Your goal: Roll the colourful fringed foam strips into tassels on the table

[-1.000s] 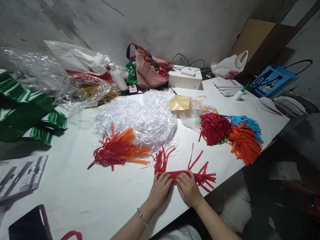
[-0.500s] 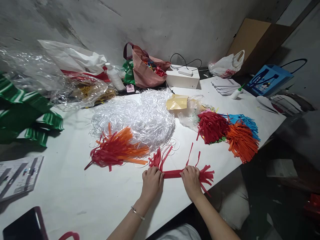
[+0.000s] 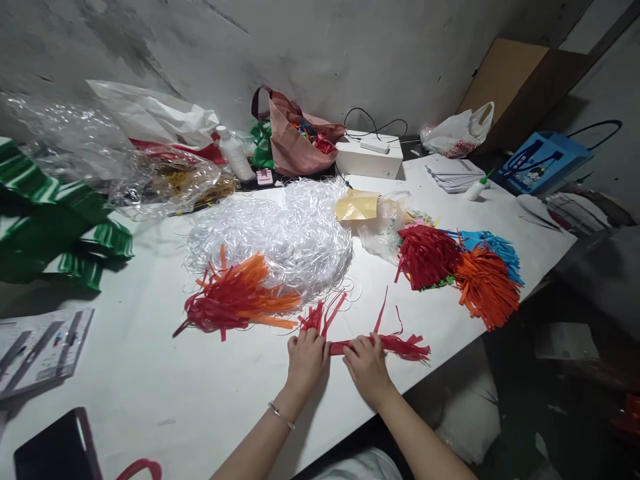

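A red fringed paper strip (image 3: pixel 340 348) lies across the white table top near its front edge, with loose strands spreading from both ends. My left hand (image 3: pixel 306 363) is closed on the strip's left part, fingers curled over it. Close beside it, my right hand (image 3: pixel 367 370) grips the strip further right, and the fringe trails out past it. A short band of the strip shows between the two hands. Behind my left hand is a red and orange tassel (image 3: pixel 235 300), partly against a heap of clear plastic strands (image 3: pixel 280 233).
Red (image 3: pixel 430 257), orange (image 3: pixel 487 287) and blue tassels (image 3: pixel 493 250) lie at the right. A glue bottle (image 3: pixel 476 189) stands behind them. Green striped material (image 3: pixel 65 220) and a dark phone (image 3: pixel 57 447) are at the left. A pink bag (image 3: pixel 300 147) stands at the back.
My right hand has slid left along the strip, closer to my left hand. The fringe on the right is now gathered narrower. My left hand stays at the left part.
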Available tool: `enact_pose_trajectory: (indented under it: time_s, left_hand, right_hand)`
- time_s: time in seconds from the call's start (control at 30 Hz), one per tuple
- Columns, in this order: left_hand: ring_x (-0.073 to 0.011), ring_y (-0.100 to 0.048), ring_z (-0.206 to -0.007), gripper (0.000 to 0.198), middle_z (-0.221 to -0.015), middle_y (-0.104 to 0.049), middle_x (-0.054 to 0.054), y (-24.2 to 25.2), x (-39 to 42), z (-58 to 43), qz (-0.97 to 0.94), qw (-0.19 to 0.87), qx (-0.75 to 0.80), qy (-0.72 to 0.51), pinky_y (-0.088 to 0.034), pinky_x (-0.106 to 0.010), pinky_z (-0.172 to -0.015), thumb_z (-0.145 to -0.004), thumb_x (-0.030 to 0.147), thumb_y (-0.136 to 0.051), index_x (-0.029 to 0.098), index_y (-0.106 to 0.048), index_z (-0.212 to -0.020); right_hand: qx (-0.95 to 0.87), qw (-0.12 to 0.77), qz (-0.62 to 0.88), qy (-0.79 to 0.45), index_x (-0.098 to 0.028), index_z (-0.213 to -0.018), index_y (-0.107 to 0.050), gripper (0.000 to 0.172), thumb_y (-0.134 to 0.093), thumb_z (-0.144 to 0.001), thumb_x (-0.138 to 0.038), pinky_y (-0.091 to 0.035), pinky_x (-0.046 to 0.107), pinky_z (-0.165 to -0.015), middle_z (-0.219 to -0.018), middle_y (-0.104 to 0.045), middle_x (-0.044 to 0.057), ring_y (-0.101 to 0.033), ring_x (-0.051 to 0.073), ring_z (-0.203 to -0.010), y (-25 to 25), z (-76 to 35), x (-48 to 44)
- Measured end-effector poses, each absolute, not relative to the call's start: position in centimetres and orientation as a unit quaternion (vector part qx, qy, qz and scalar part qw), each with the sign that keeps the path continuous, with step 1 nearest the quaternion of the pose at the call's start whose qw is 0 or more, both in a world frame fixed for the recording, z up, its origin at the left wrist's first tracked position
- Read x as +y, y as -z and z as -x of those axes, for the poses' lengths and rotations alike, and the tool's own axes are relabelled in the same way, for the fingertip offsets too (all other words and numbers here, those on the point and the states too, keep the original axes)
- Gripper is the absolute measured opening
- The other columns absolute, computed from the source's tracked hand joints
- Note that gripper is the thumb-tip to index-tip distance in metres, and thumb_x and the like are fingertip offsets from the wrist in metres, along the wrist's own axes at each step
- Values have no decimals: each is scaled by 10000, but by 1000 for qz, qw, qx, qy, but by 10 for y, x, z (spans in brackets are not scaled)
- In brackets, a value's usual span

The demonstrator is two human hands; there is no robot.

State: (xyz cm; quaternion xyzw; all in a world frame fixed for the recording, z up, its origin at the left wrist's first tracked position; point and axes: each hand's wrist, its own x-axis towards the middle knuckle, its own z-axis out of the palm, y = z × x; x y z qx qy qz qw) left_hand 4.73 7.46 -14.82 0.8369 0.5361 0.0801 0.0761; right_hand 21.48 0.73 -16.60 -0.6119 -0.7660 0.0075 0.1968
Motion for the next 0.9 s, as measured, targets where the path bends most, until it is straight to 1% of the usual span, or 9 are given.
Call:
enact_pose_trajectory:
  time_s: [0.07, 0.13, 0.2, 0.33, 0.4, 0.47, 0.6, 0.77, 0.9]
  left_hand:
    - [-272, -583, -893, 216, -906, -668, -102, 147, 73, -44, -840, 80, 528, -96, -369, -447, -810, -921, 246, -501, 180, -664, -796]
    - [-272, -571, -1002, 144, -1045, -673, -107, 148, 68, -41, -857, 89, 488, -142, -354, -464, -898, -912, 256, -537, 191, -664, -934]
    - [-263, -546, -1080, 157, -1111, -672, -86, 153, 62, -40, -878, 103, 424, -196, -311, -473, -980, -910, 224, -547, 220, -649, -1028]
    - [-226, -564, -994, 169, -934, -702, -29, 165, 53, -41, -888, 132, 372, -238, -306, -441, -972, -906, 143, -543, 242, -666, -967]
    - [-220, -566, -974, 157, -903, -700, -22, 168, 53, -41, -884, 149, 372, -242, -315, -430, -954, -909, 151, -549, 241, -673, -947]
    - [-214, -570, -971, 160, -907, -701, -19, 167, 53, -39, -878, 164, 377, -246, -322, -423, -940, -923, 164, -538, 241, -677, -931]
    - [-206, -587, -935, 162, -918, -703, -28, 160, 54, -32, -857, 181, 414, -248, -332, -422, -912, -936, 201, -533, 226, -674, -859]
    - [-218, -587, -935, 210, -949, -685, -51, 154, 54, -32, -854, 181, 449, -192, -343, -426, -883, -951, 222, -478, 215, -662, -850]
    - [-227, -572, -875, 236, -912, -641, -69, 150, 58, -43, -847, 147, 497, -121, -362, -423, -843, -943, 208, -436, 185, -631, -812]
  right_hand:
    - [-771, 209, 602, 1, -230, -894, -618, 130, -543, -929, -129, -274, 462, -1049, -837, -648, 11, -564, 185, -864, 172, -212, 9]
    - [-768, 222, 601, -4, -218, -844, -602, 147, -532, -934, -125, -278, 454, -1046, -810, -643, 2, -563, 175, -836, 176, -212, 10]
    - [-764, 231, 603, -23, -214, -847, -593, 133, -527, -941, -148, -272, 455, -1049, -836, -645, 8, -564, 179, -856, 176, -213, 9]
    - [-768, 208, 605, -37, -223, -975, -601, 58, -553, -943, -225, -286, 451, -1028, -921, -641, 32, -563, 199, -904, 173, -212, 5]
    - [-775, 188, 603, -21, -225, -948, -603, 51, -553, -943, -216, -302, 441, -1006, -893, -632, 24, -564, 196, -879, 174, -212, 3]
    - [-780, 178, 599, -8, -221, -880, -600, 113, -528, -944, -162, -305, 435, -1005, -855, -626, 16, -564, 190, -860, 176, -216, 1]
    - [-766, 200, 611, -16, -225, -868, -616, 162, -513, -946, -126, -272, 447, -1056, -879, -641, 13, -567, 183, -904, 177, -237, -6]
    - [-706, 250, 661, -51, -227, -877, -626, 152, -506, -961, -183, -255, 470, -1076, -950, -639, 25, -558, 191, -963, 175, -254, -14]
    - [-651, 237, 720, -35, -210, -827, -609, 148, -518, -943, -207, -309, 478, -1012, -949, -621, 63, -543, 233, -949, 173, -248, -10]
